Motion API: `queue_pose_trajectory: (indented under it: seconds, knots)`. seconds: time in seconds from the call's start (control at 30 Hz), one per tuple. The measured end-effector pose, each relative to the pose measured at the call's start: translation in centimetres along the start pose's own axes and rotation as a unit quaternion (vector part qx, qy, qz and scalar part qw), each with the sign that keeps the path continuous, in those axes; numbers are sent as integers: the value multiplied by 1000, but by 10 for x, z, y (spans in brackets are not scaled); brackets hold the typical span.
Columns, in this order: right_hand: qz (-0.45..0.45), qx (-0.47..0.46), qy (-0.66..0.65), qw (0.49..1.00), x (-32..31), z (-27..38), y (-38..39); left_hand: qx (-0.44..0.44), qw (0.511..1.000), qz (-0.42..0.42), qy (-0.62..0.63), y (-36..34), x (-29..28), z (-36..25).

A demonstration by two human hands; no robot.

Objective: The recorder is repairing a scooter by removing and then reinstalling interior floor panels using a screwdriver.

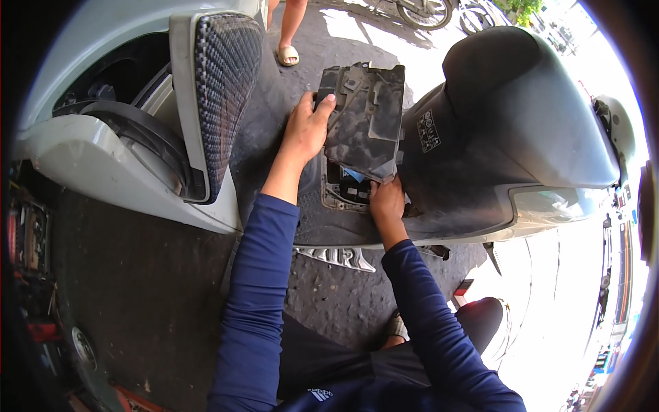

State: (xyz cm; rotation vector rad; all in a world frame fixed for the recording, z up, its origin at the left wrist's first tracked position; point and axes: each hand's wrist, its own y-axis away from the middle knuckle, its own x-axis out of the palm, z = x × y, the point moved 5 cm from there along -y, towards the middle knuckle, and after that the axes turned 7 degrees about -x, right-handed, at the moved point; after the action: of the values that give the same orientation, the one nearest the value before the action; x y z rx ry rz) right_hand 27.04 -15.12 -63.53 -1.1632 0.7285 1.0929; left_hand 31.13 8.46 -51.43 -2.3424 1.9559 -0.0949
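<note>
A dusty black plastic cover (371,113) is held tilted above the scooter's floorboard (307,218). My left hand (309,129) grips its left edge, with the thumb lying on its face. At its lower right corner, the fingers of my right hand (389,204) are closed on the edge, partly hidden. Directly below the cover is a rectangular compartment (334,202) in the floorboard. Dark parts and a small blue piece (354,174) show inside it; the cover hides the rest.
To the right rises the scooter's black seat (504,86); to the left stands its pale front body (79,154) with a black woven-pattern panel (230,82). Another person's sandalled foot (288,56) is beyond. A small red-and-dark box (464,290) lies on the ground.
</note>
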Motion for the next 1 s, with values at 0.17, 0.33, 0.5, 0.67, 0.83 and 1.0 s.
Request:
queue_pose_trajectory:
  seconds: [0.17,0.33,0.5,0.67,0.83,1.0]
  knots:
    - [28,-14,-14,999,3,-1,-4,17,1000,-9,-2,0,1,2]
    - [22,28,-58,998,2,-1,-5,27,1000,-11,-4,1,2,2]
    - [22,67,-123,990,3,-2,-8,0,1000,-3,-16,1,0,6]
    - [25,41,-151,987,6,3,-11,10,1000,-12,-16,-1,-3,11]
    - [-6,-23,-50,998,2,-4,-6,-8,997,-14,-76,0,2,6]
    - [31,-15,-128,991,-7,5,-5,17,998,-23,-60,-2,-1,5]
